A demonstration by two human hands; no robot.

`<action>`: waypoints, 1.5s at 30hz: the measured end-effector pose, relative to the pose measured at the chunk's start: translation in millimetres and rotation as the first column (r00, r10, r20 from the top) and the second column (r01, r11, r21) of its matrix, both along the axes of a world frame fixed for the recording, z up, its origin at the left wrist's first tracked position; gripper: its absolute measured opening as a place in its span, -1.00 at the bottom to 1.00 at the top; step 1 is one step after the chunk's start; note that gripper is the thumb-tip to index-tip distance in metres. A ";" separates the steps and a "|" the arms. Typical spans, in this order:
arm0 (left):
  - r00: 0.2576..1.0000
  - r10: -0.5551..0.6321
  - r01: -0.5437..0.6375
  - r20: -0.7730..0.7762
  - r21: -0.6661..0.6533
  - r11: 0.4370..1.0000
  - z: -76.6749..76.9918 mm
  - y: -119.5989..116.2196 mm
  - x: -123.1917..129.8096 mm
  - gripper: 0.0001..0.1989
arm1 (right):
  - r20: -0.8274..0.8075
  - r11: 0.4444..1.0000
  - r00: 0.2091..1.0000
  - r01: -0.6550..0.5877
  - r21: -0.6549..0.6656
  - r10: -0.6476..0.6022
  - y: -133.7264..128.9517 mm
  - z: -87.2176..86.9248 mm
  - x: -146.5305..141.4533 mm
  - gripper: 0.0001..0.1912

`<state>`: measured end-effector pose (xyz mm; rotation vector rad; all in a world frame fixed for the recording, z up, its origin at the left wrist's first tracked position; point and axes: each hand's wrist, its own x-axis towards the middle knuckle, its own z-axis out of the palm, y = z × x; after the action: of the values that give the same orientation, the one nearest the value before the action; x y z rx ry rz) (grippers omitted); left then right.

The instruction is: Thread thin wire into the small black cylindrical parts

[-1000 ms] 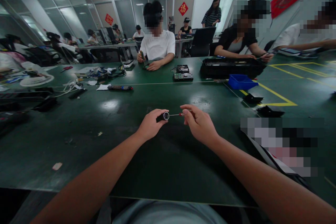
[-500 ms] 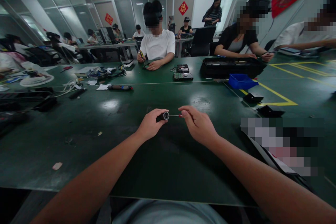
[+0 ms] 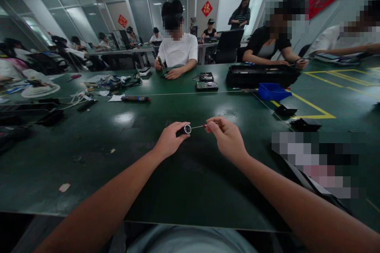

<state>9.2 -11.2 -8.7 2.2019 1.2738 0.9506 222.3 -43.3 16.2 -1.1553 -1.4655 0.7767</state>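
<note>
A short black cylinder [image 3: 180, 131] with a bright ring at its open end is gripped in my left hand [image 3: 169, 139], its mouth turned to the right. My right hand [image 3: 226, 136] pinches a screwdriver [image 3: 198, 127] with a red collar and a thin metal shaft. The shaft points left and its tip meets the ringed end of the cylinder; how far it goes in I cannot make out. Both hands are over the green table [image 3: 190, 189], and my right fingers hide most of the screwdriver's handle.
A blue bin [image 3: 273, 91] and black plastic pieces [image 3: 305, 125] lie to the right, near a blurred-out sheet. Further off are hard drives [image 3: 207, 86], a dark tube-like part [image 3: 135, 99] and a long black housing [image 3: 263, 75]. Across the table a co-worker [image 3: 178, 49] sits working.
My right hand has turned and risen slightly, so the screwdriver's shaft now slopes up to the right. My left hand and the cylinder have hardly moved.
</note>
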 end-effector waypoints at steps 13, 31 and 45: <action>0.972 -0.100 0.132 -0.214 0.137 0.982 6.7 7.1 -5.2 -0.58 | -0.402 0.983 0.909 0.037 -0.179 -0.107 21.7 -16.3 8.6 -0.71; 0.964 -0.094 0.122 -0.250 0.099 0.988 2.2 6.5 -6.0 -0.58 | 0.186 0.989 0.978 0.077 0.124 -0.099 4.4 -5.0 6.7 -0.75; 0.999 0.048 -0.048 0.002 -0.009 0.999 -0.8 6.6 -4.6 -0.61 | 0.269 0.979 0.952 0.098 0.181 -0.145 2.3 -2.0 8.2 -0.79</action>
<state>4.6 -4.6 -9.5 2.1715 1.3331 0.9642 230.5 -41.0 14.2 -1.2512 -1.6408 0.4067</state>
